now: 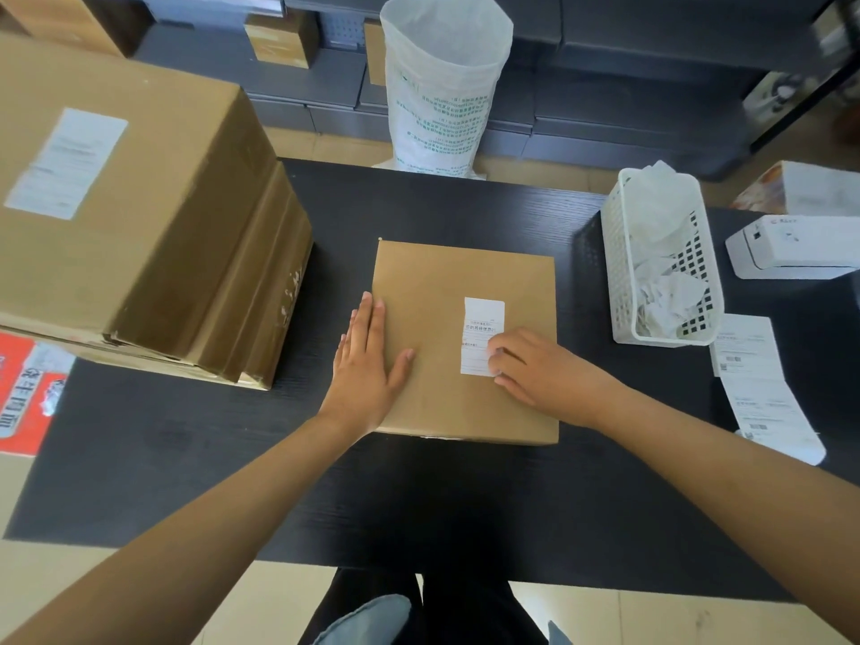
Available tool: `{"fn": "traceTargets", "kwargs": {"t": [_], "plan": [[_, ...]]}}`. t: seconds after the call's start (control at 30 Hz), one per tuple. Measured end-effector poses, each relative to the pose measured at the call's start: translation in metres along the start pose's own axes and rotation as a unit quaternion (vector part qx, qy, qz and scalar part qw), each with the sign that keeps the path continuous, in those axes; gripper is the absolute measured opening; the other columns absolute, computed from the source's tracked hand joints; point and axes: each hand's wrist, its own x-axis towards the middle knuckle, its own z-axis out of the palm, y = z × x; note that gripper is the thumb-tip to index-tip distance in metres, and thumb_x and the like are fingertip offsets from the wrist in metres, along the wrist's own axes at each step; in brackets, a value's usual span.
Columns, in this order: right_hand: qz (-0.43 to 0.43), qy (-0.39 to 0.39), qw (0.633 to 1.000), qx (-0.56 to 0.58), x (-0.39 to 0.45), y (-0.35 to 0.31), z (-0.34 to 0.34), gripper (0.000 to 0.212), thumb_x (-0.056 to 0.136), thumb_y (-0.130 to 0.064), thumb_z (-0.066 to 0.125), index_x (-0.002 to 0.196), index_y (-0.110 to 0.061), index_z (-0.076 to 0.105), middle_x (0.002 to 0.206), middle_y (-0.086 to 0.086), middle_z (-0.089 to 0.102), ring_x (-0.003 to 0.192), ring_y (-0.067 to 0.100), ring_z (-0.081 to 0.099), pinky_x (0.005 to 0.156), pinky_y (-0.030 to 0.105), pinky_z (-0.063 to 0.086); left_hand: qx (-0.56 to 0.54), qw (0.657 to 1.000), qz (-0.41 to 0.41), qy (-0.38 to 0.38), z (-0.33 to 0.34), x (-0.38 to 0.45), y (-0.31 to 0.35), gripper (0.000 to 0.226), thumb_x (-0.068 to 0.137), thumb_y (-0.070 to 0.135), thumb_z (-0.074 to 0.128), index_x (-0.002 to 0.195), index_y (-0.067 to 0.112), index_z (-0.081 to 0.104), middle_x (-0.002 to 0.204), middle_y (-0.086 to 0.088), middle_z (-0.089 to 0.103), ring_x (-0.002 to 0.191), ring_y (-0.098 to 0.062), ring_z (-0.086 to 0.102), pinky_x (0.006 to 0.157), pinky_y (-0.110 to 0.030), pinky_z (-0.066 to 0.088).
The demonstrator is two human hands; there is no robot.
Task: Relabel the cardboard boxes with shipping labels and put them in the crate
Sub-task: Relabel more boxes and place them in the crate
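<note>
A flat cardboard box (437, 290) lies in the middle of the black table (419, 495). A small white label (481, 323) is stuck on its top, right of centre. My left hand (367, 365) rests flat on the box's left edge, fingers spread. My right hand (540, 370) has its fingertips curled against the label's lower right corner; whether the corner is pinched I cannot tell. A strip of printed shipping labels (758, 388) lies on the table at the right.
A large taped cardboard box (125, 202) with a white label stands at the left. A white plastic basket (661, 258) holds crumpled paper, with a white label printer (796, 246) beyond it. A white woven sack (442, 81) stands behind the table.
</note>
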Motion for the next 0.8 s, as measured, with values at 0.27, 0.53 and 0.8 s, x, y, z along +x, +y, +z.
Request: {"fn": "traceTargets", "kwargs": {"t": [0.27,0.53,0.8], "plan": [[0.006,0.006,1.0,-0.016,0.007,0.0,0.006,0.018,0.074,0.002,0.074,0.088,0.0,0.064,0.101,0.016,0.063,0.087,0.03,0.062,0.077,0.034,0.052,0.024,1.0,0.02,-0.004,-0.001,0.001,-0.001,0.075,0.097,0.047,0.037,0.153,0.017,-0.003,0.16,0.004,-0.011,0.148,-0.016,0.001,0.12,-0.041,0.011],[0.168,-0.034,0.968,0.185,0.023,0.008,0.005,0.018,0.093,0.005,0.039,0.103,-0.007,0.048,0.126,0.008,0.044,0.112,0.021,0.038,0.096,0.022,0.033,0.051,0.999,0.009,0.003,-0.001,0.002,0.004,0.075,0.099,0.046,0.034,0.152,0.012,-0.006,0.16,-0.001,-0.013,0.147,-0.017,0.004,0.119,-0.037,0.01],[0.148,-0.059,0.962,0.223,0.013,0.011,-0.004,0.024,0.099,-0.033,0.045,0.113,-0.015,0.055,0.123,-0.006,0.047,0.119,0.01,0.036,0.1,0.025,0.037,0.056,0.998,0.017,-0.004,-0.004,0.002,0.009,0.072,0.1,0.044,0.033,0.152,0.017,-0.008,0.16,-0.003,-0.016,0.148,-0.021,-0.003,0.121,-0.039,0.007]]}}
